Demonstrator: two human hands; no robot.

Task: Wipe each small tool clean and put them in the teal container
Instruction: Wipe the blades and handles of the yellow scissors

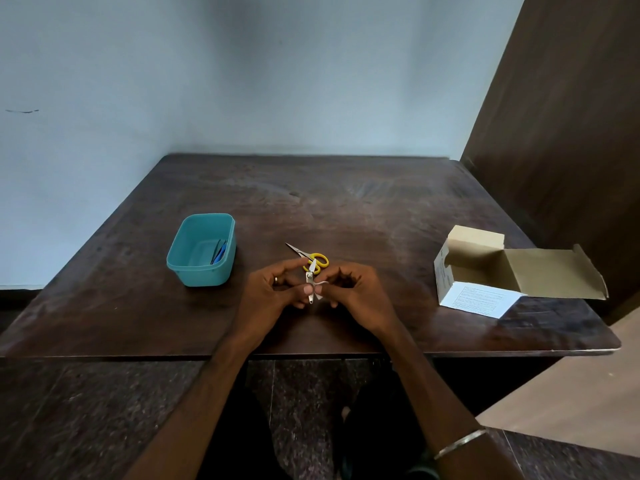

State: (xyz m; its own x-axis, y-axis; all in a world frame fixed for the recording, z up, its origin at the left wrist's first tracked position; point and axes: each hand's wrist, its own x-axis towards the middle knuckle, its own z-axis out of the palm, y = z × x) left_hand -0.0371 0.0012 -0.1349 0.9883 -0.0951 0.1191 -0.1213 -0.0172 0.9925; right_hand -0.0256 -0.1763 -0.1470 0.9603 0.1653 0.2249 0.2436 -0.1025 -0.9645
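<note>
My left hand (273, 292) pinches a small metal nail clipper (310, 282) above the near middle of the table. My right hand (353, 292) pinches a small white wipe (320, 289) against the clipper's side. Just behind the hands, small scissors (309, 257) with yellow handles lie on the table, blades pointing to the far left. The teal container (180, 258) stands to the left, apart from both hands, and holds a few thin blue and dark tools (219, 252).
An open cardboard box (485, 268) with its flap folded out sits at the right, near the edge of the dark wooden table (346, 202). Pale walls stand behind and to the left, a wooden panel to the right.
</note>
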